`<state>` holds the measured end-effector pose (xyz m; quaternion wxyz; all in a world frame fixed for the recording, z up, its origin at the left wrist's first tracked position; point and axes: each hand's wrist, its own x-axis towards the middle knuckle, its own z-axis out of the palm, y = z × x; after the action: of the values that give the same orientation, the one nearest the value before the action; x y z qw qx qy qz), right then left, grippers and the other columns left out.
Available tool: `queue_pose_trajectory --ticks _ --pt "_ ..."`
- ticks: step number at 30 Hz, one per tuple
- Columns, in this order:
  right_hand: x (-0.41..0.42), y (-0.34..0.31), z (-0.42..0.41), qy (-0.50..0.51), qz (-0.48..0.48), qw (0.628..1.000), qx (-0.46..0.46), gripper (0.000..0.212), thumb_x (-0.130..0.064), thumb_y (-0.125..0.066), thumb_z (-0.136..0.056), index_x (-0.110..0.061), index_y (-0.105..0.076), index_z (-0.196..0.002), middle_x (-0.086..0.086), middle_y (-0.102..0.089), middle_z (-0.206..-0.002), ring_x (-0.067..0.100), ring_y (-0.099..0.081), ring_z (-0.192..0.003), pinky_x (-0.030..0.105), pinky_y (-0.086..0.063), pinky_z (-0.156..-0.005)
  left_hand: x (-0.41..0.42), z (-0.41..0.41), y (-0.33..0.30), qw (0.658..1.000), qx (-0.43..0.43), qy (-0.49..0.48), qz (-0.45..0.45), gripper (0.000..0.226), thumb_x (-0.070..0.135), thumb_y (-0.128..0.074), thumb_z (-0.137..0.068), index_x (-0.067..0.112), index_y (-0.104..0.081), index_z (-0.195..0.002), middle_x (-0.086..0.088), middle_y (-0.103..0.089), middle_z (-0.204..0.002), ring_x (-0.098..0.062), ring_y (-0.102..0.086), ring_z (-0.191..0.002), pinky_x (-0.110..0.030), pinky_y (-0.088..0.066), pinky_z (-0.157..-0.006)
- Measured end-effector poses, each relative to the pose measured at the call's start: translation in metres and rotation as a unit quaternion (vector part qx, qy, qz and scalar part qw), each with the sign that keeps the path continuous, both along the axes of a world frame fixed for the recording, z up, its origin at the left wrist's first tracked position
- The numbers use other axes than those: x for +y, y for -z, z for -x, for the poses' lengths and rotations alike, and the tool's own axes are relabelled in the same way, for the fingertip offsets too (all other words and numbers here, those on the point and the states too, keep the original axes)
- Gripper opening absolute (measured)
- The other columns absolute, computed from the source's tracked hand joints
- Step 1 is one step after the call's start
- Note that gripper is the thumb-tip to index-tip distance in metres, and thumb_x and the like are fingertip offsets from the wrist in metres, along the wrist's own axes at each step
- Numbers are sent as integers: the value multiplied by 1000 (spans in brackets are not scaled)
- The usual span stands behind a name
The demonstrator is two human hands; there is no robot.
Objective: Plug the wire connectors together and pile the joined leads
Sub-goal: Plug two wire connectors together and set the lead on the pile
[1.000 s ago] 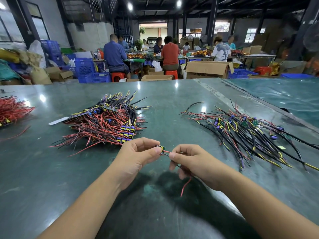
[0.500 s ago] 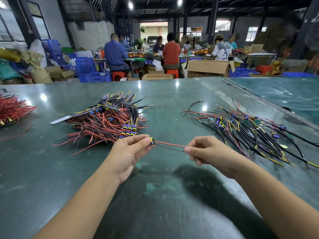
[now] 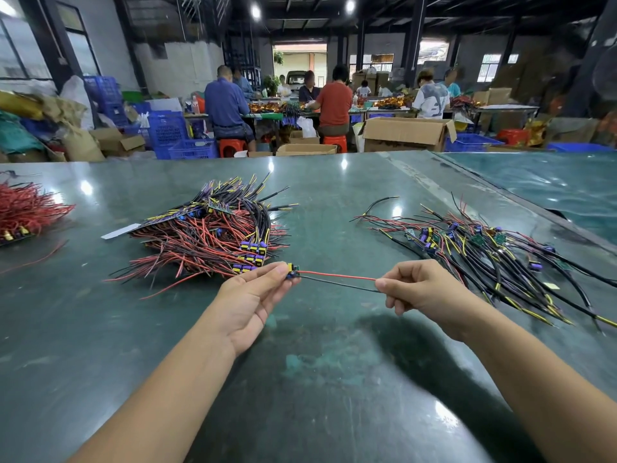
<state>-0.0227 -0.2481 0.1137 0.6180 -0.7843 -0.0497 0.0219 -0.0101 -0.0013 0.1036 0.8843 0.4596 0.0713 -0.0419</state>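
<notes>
The left hand [image 3: 248,304] pinches a small joined connector [image 3: 292,271] between thumb and forefinger, palm turned partly upward, the remaining fingers loosely curled beneath. The right hand [image 3: 422,289] pinches the far ends of the two leads that run from that connector, a red wire [image 3: 337,275] above and a black wire [image 3: 337,285] just below it; both are drawn nearly straight between the hands, held above the table [image 3: 334,379] and not touching it. The connector shows yellow and dark blue or purple parts; its detail is too small to tell further. Just behind the left hand, close to its fingertips, lies a dense pile of leads [image 3: 207,235], mostly red and black with yellow-striped ends, with a cluster of purple-and-yellow connectors stacked at its near right edge and a pale strip, possibly a label, projecting from its left side. To the right of the right hand, partly behind it, a looser spread of leads [image 3: 494,259] lies fanned across the table, mostly black with yellow markings, some red, with scattered purple connectors and small green pieces among them. At the far left edge of the table rests a bundle of red wires [image 3: 26,208], with a single red strand lying apart in front of it. The table surface is dark green and glossy, reflecting ceiling lamps. Beyond it, several people [image 3: 227,108] sit on red stools at benches, amid cardboard boxes [image 3: 405,133] and blue crates [image 3: 167,128].
</notes>
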Motion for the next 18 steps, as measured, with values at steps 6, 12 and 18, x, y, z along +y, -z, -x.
queue_pose_trajectory --ticks 6,12,18 --pt "0 2 3 -104 -187 975 56 16 -16 -68 -75 0 -65 -79 6 -58 -58 7 -44 -42 15 -41 -48 10 -3 -8 999 -24 -10 27 18 2 -62 -73 5 -75 -61 -5 -72 -68 -14 -71 -64 -13 -53 -52" --pt "5 -3 5 -29 132 985 -110 22 -18 -64 -90 -11 -64 -69 -3 -56 -50 10 -39 -41 21 -33 -46 8 -4 -3 999 -5 -25 23 31 -2 -58 -83 5 -74 -57 -5 -71 -65 -15 -71 -62 -13 -53 -52" --pt "4 -11 4 15 -50 987 -150 17 -9 -60 -91 -7 -65 -74 -1 -52 -49 7 -35 -42 14 -29 -42 6 -4 0 999 -44 2 22 17 8 -59 -86 5 -75 -80 -9 -74 -83 -18 -73 -79 -15 -55 -59"
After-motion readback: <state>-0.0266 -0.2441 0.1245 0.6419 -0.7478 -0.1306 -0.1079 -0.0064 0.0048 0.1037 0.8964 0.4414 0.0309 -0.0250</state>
